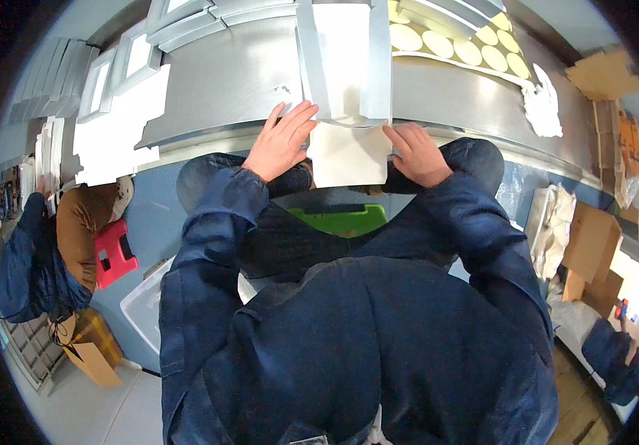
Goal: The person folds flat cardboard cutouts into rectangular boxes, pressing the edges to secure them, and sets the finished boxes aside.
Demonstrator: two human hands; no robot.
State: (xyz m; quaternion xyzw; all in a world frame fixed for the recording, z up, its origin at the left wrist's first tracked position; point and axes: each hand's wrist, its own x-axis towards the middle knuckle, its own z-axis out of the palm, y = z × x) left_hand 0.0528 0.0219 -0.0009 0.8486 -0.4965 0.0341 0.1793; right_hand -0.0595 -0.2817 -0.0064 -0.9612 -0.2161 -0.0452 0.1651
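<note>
A long grey cardboard box (376,74) with a white inside stands on the metal table in front of me. Its cream flap (349,159) hangs over the table edge towards my lap. My left hand (278,144) is open, fingers stretched out, lying along the left front side of the box by the flap. On the other side, my right hand (419,154) has its thumb and forefinger apart, with the forefinger at the right front corner of the box. Neither hand is wrapped round anything.
Grey boxes (186,28) are stacked at the far left beside white sheets (115,126). Round yellow stickers (468,52) on a sheet and crumpled white paper (542,104) lie right. A person (26,252) sits left, near a red stool (114,254). Cardboard cartons (590,241) stand right.
</note>
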